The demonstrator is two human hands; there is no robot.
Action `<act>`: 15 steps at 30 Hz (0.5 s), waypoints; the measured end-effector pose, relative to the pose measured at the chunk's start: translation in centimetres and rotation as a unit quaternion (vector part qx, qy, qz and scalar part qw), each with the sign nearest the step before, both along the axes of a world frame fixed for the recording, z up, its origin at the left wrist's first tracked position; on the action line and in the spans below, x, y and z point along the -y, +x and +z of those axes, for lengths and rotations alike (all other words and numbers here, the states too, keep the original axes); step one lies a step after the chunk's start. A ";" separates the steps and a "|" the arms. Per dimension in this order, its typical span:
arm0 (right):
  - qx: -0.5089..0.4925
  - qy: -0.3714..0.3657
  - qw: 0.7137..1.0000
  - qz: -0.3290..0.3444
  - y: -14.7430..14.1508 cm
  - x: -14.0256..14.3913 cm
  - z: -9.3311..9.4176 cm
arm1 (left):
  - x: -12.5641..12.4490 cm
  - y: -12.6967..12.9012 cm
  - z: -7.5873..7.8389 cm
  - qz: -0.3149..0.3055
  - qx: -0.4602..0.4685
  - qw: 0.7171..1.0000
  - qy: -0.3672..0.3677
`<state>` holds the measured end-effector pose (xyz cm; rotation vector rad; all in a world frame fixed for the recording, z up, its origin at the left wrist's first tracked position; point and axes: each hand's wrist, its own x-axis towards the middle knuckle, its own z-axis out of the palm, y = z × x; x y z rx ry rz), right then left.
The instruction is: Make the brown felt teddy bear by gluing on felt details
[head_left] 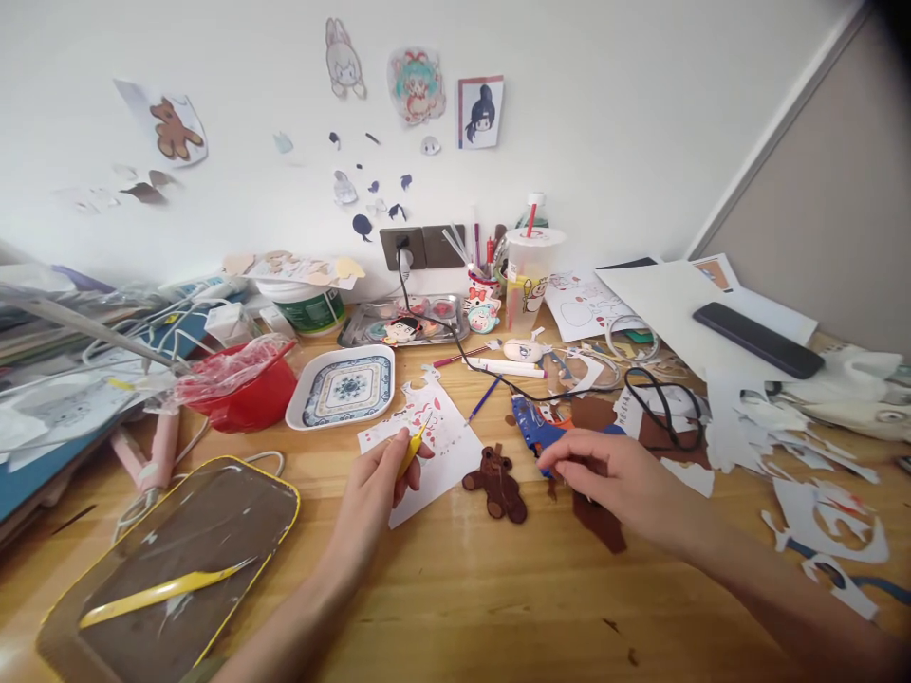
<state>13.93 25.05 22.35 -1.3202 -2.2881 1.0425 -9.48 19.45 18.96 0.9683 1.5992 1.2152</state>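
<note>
My left hand (374, 493) grips a small yellow tool (413, 448) over a white paper sheet with red drawings (441, 441). A brown felt bear (498, 482) lies flat on the wooden desk (455, 588) between my two hands. My right hand (612, 479) reaches left over a blue glue gun (530, 429), its fingers pinched together close to the gun's handle; whether they hold anything I cannot tell. Brown felt scraps (602, 520) lie under and beside that hand.
A yellow-rimmed mat (177, 560) carrying a long yellow tool (157, 593) sits front left. Behind are a red bowl (246, 394), a patterned dish (345, 384), a metal tray (402, 324), a cup with straw (530, 275), a black cable (659, 398), a phone (758, 339) and paper cuttings (818, 512).
</note>
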 end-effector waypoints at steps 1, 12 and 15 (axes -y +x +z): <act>0.014 0.025 0.999 0.019 0.2 0.0 0.0 | -0.1 0.1 0.1 0.002 0.000 1.000 0.000; 0.257 0.340 0.897 0.116 -3.7 -3.2 0.9 | 0.2 -0.1 0.1 -0.013 -0.001 1.000 -0.010; 0.316 0.352 0.869 0.144 -5.6 -3.5 0.4 | 0.2 -0.2 -0.1 -0.013 -0.005 1.000 -0.011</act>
